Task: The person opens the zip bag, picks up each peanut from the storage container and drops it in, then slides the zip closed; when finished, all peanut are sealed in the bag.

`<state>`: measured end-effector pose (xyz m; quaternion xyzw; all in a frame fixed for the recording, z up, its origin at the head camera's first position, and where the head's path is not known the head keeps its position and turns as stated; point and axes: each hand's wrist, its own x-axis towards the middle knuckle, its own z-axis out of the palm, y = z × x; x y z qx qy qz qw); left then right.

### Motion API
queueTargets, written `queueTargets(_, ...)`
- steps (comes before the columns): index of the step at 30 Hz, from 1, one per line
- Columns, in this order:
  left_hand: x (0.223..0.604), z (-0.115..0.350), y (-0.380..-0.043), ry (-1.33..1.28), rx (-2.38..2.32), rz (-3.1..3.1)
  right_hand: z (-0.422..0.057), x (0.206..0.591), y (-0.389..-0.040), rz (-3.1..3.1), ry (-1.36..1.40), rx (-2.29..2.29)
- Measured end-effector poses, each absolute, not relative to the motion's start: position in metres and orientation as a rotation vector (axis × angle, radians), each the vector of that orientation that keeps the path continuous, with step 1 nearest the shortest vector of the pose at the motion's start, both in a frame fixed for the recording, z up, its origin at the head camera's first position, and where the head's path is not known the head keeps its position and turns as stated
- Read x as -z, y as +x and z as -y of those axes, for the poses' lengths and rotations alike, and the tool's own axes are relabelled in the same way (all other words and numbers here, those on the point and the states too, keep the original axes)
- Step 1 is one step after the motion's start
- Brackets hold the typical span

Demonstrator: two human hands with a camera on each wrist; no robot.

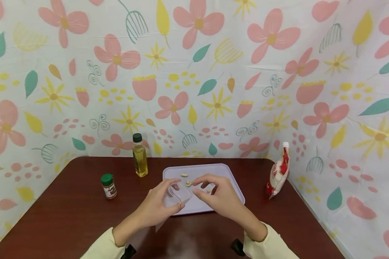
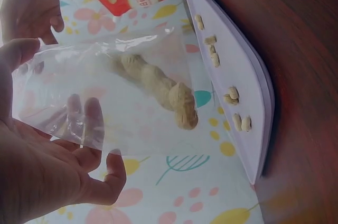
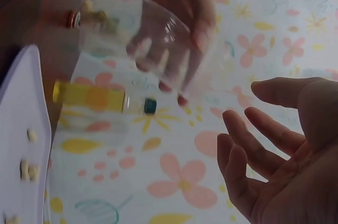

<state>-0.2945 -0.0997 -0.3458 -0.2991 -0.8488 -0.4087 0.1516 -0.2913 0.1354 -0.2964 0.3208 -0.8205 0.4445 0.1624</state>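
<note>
My left hand (image 1: 153, 207) grips a clear plastic bag (image 2: 58, 94) near its mouth, thumb on one side and fingers on the other. Several unshelled peanuts (image 2: 158, 86) lie gathered at the bag's lower end, best seen in the left wrist view. Close to the bag's mouth is my right hand (image 1: 220, 194), its fingers loosely curved and thumb apart, with nothing between them. Beyond both hands, a pale lilac tray (image 1: 214, 169) holds more peanuts (image 2: 213, 55), scattered singly and in small clusters. In the head view the hands hide part of the tray's near side.
On the dark wooden table (image 1: 68, 216), a green-capped spice jar (image 1: 109, 187) and a bottle of yellow oil (image 1: 140, 158) stand left of the tray. To its right is a red and white pouch (image 1: 278, 172) with a white cap. Flower-patterned cloth (image 1: 194, 90) hangs behind.
</note>
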Motion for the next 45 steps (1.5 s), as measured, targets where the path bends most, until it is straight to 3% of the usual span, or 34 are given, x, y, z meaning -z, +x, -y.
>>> queueTargets(21, 0.344, 0.104, -0.294, -0.811, 1.257, 2.421, -0.204, 0.346, -0.341, 2.675, 0.65, -1.155)
queueTargets(30, 0.342, 0.1, -0.293, -0.755, 1.26, 2.44, -0.206, 0.374, -0.383, 2.889, 0.8, -0.779)
queueTargets(45, 0.345, 0.103, -0.288, -0.752, 1.238, 2.472, -0.194, 0.384, -0.427, 3.0, 0.957, -0.862)
